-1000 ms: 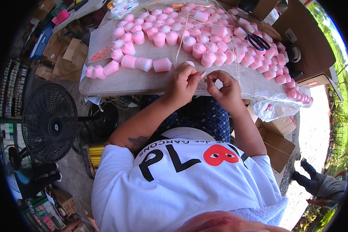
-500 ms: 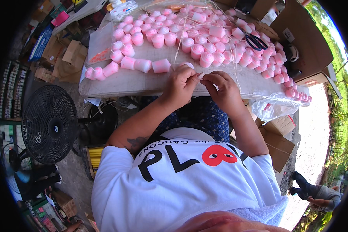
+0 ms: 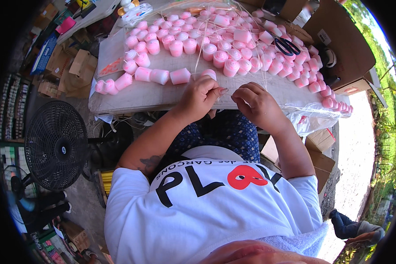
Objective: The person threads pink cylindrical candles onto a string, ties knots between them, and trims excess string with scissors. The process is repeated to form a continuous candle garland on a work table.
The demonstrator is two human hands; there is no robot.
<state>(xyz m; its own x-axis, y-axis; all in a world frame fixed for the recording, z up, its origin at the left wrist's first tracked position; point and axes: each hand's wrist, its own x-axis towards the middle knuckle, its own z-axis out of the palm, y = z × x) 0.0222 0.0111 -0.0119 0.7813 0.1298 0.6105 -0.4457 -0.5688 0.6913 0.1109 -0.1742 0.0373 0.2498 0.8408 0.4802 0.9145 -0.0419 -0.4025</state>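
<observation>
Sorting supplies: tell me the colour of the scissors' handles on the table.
Black; the scissors show in the head view.

Matt pink plastic cups (image 3: 180,75); thin pale strings (image 3: 201,44); cardboard boxes (image 3: 339,48).

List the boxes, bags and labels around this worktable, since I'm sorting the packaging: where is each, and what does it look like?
Large cardboard box: upper right, past the table, brown, open flaps, a small white label on its side.
Small cardboard boxes: below the table's right end, brown.
Clear plastic bag: hanging off the table's right edge, crumpled.
Flattened cardboard: on the ground to the left, brown.
</observation>
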